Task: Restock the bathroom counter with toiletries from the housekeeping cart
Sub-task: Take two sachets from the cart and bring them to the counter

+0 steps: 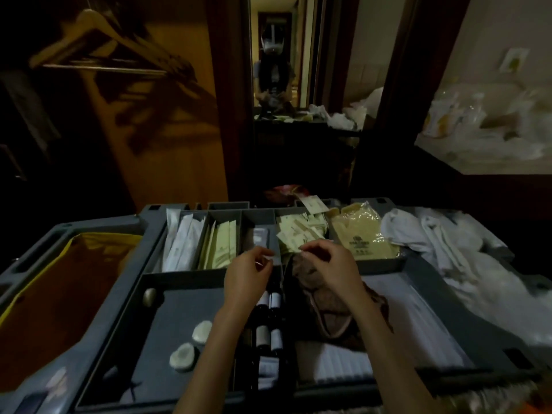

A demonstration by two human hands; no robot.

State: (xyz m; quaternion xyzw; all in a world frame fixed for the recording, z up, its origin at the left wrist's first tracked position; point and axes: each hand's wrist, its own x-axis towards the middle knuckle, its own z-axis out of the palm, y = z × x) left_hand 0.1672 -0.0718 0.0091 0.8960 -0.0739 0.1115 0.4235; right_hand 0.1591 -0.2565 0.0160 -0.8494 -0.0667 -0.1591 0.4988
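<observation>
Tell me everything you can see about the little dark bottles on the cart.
The dark bottles sit paired in the narrow middle compartment of the grey cart tray, each with a pale label band; glass or plastic, I can't tell. They seem to lie lengthwise. The left hand and forearm cover part of the far pair.

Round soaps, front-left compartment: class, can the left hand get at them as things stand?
Probably yes: the round soaps lie uncovered in the tray, near the left hand, though its fingers seem to pinch something small.
</observation>
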